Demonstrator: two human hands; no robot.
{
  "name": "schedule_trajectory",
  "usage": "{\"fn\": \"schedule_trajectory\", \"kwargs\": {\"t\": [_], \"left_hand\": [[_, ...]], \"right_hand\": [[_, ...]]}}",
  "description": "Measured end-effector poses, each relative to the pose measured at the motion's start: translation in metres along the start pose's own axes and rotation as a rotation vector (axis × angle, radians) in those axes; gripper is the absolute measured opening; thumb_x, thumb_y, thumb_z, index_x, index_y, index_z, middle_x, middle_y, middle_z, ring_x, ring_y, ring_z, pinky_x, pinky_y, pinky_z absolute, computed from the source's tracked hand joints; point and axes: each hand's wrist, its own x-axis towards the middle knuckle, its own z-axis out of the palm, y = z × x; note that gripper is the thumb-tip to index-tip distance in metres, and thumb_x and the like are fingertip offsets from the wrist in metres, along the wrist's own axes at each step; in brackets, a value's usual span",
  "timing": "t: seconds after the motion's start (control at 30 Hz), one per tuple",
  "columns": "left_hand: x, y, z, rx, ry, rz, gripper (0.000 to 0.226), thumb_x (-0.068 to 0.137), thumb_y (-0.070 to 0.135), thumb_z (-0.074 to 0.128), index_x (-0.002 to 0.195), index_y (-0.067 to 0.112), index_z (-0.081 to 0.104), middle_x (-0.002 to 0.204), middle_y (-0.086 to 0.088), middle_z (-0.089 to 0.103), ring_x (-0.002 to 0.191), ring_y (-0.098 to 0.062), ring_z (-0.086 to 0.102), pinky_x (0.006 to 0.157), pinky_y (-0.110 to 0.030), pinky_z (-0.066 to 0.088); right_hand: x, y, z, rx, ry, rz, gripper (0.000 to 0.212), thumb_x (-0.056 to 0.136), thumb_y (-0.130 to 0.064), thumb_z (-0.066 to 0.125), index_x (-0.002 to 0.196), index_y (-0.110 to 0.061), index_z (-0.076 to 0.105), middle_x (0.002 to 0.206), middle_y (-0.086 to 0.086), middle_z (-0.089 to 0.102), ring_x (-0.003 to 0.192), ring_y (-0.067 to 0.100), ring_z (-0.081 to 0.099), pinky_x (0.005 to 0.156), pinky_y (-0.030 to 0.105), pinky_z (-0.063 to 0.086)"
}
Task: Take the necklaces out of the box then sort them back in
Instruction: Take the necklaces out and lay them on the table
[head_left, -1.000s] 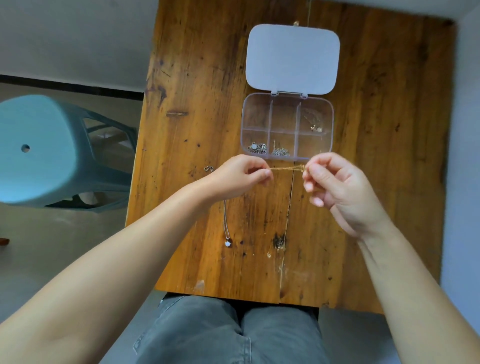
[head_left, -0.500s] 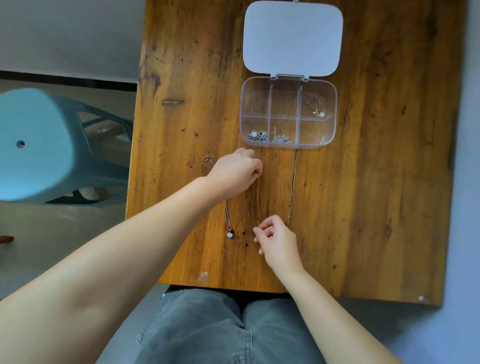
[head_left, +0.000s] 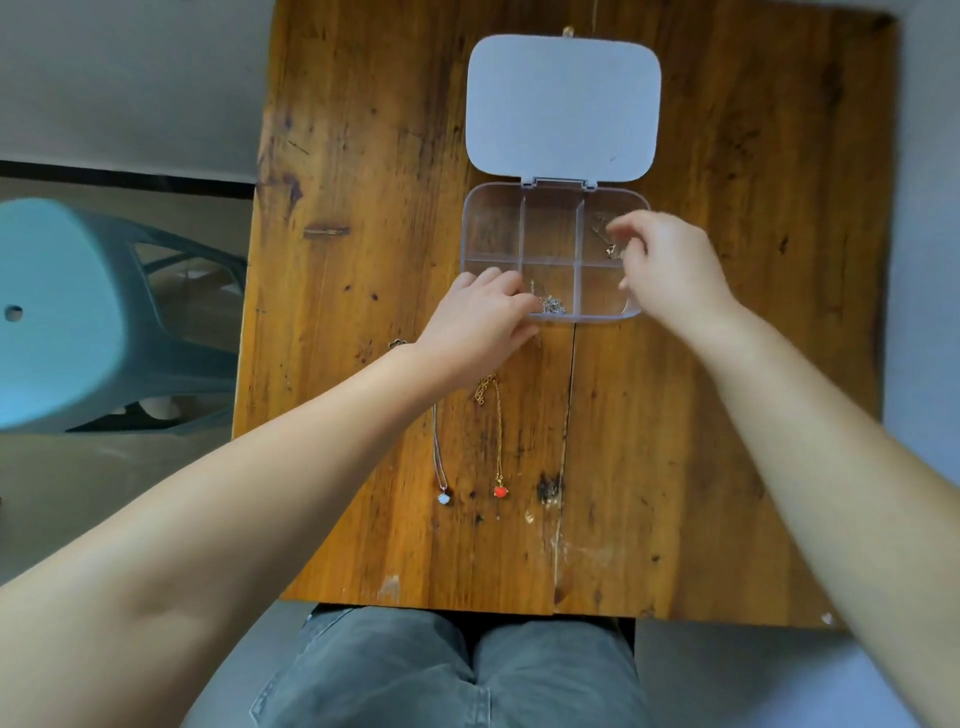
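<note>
Both hands reach into the box (head_left: 493, 228): left hand (head_left: 480, 325) covers its near-left corner, fingers curled. Right hand (head_left: 667, 265) hovers loosely open (grip unclear) over a chain (head_left: 610, 244). Two necklaces (head_left: 497, 441) lie beside the left forearm.

Box (head_left: 553, 208) sits toward the table's (head_left: 701, 415) far edge, lid (head_left: 563, 106) flopped open behind it; two necklaces (head_left: 496, 441) lie side by side in front, nearer the person.

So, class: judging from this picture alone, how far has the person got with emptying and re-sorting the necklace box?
Done: two necklaces lie out on the table, one with a white pendant, one with a red pendant. In hand: the right hand reaches into the far right compartment of the open box; the left hand rests at its near edge. Left: a silver chain remains inside; no sorting back yet.
</note>
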Motion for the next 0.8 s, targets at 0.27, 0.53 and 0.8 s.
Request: {"fn": "schedule_trajectory", "kwargs": {"t": [0.27, 0.53, 0.8], "left_hand": [[0.003, -0.002, 0.005, -0.057, 0.025, -0.044, 0.024, 0.095, 0.020, 0.049, 0.112, 0.014, 0.065, 0.102, -0.009, 0.062, 0.100, -0.028, 0.053, 0.084, -0.038, 0.038], [0.002, -0.002, 0.006, -0.080, 0.044, -0.056, 0.025, 0.095, 0.020, 0.049, 0.113, 0.014, 0.065, 0.101, -0.010, 0.062, 0.099, -0.028, 0.053, 0.086, -0.037, 0.037], [0.002, -0.001, 0.007, -0.089, 0.049, -0.056, 0.025, 0.095, 0.019, 0.049, 0.114, 0.014, 0.065, 0.102, -0.009, 0.063, 0.100, -0.027, 0.053, 0.088, -0.038, 0.037]], "right_hand": [[0.031, -0.028, -0.001, -0.846, -0.417, -0.064, 0.020, 0.088, 0.001, 0.044, 0.088, -0.004, 0.063, 0.066, 0.007, 0.046, 0.054, 0.021, 0.041, 0.044, 0.025, 0.025], [0.031, -0.019, -0.005, -0.896, -0.380, -0.105, 0.025, 0.088, 0.001, 0.052, 0.110, -0.004, 0.061, 0.091, 0.013, 0.053, 0.070, 0.025, 0.048, 0.048, 0.029, 0.031], [0.030, 0.004, -0.005, -0.674, -0.245, -0.241, 0.021, 0.089, -0.001, 0.051, 0.107, -0.009, 0.058, 0.097, 0.014, 0.062, 0.072, 0.026, 0.052, 0.052, 0.031, 0.040]]}}
